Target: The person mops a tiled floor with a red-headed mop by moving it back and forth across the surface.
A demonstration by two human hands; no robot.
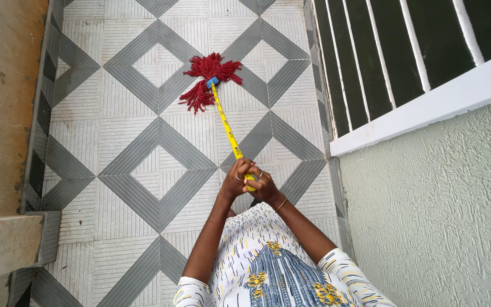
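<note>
seen from above, a person stands on a narrow tiled walkway, mopping. both hands are clenched together around the near end of the mop handle (229,132): the left hand (235,181) and the right hand (263,186) touch each other, fingers wrapped tight. the handle is a thin yellow stick slanting away to the far left. at its far end a blue collar holds the mop head (207,79), a tangle of dark red strings lying spread on the floor (120,148), which has grey diamond-patterned tiles. this looks like mid-stroke; the next sweep calls for keeping the strings flat against the tiles. a rough green wall (439,193) stands at right.
</note>
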